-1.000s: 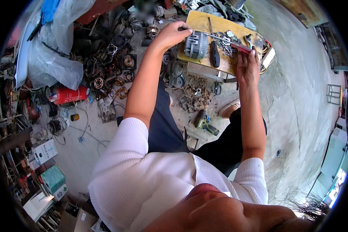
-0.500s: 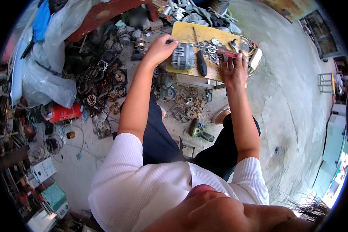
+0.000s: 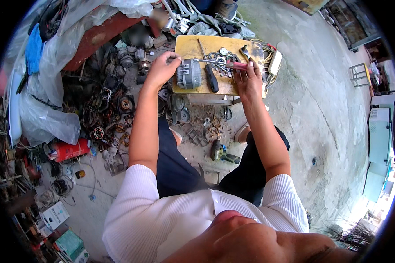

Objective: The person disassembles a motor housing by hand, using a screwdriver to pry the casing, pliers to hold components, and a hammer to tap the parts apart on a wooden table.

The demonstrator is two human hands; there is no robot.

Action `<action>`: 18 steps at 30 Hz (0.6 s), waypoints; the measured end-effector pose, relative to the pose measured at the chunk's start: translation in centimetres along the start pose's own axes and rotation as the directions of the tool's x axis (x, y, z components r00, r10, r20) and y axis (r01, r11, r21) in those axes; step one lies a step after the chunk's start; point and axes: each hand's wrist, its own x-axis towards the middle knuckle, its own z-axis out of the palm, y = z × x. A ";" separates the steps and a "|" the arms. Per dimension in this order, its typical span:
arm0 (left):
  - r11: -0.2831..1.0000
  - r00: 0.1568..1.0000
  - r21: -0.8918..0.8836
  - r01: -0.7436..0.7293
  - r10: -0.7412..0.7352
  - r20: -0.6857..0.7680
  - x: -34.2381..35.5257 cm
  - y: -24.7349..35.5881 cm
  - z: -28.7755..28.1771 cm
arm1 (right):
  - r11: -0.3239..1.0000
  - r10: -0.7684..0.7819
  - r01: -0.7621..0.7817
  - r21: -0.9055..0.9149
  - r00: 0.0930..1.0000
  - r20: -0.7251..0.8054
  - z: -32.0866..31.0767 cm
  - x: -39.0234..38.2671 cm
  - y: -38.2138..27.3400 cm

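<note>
A grey finned metal motor housing (image 3: 189, 74) lies on its side on a worn yellow board (image 3: 184, 44). My left hand (image 3: 162, 69) is closed at the housing's left end, gripping it there. My right hand (image 3: 249, 79) is closed around the red handle of a screwdriver (image 3: 236, 65), whose metal shaft runs leftward to the housing; the tip's exact contact is too small to tell. Between them lie a black-handled tool (image 3: 212, 79), a cluster of washers and small rings (image 3: 218, 56), a thin rod (image 3: 200, 45) and a wrench (image 3: 244, 50).
Old motor parts (image 3: 112, 111) crowd the floor at left, beside plastic sheeting (image 3: 59, 126) and a red cylinder (image 3: 71, 149). A green cordless drill (image 3: 222, 153) lies between my feet. A white power strip with cables (image 3: 274, 62) sits right of the board; a stool (image 3: 360, 75) stands far right.
The view has shifted, so the board, housing and both my hands appear lower and further left. Both hands keep their hold, with little visible change relative to the housing.
</note>
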 end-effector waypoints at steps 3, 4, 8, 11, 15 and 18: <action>0.999 0.999 0.048 0.015 -0.013 -0.047 0.2 -0.3 0.1 | 0.993 -0.082 0.077 0.089 0.995 0.052 0.1 0.4 0.7; 0.995 0.997 0.094 0.024 -0.018 -0.068 -0.1 0.1 0.1 | 0.988 -0.086 0.078 0.130 0.995 0.058 0.5 -0.1 0.4; 1.000 0.999 0.011 0.014 -0.014 0.034 -0.7 1.8 -0.2 | 0.984 -0.110 0.092 0.150 0.987 0.118 -1.0 1.1 1.0; 0.996 0.997 -0.085 0.005 0.001 0.074 -0.7 0.8 -0.4 | 0.991 -0.048 0.036 0.126 0.994 0.094 -0.5 0.7 0.6; 0.999 0.999 0.005 0.040 -0.039 -0.011 -0.4 0.2 0.1 | 0.999 -0.018 0.015 0.028 0.993 0.116 -0.8 0.7 0.4; 0.979 0.991 0.203 -0.013 0.040 -0.127 -0.8 1.3 0.5 | 0.999 -0.032 0.031 0.008 0.989 0.147 -1.8 1.7 0.8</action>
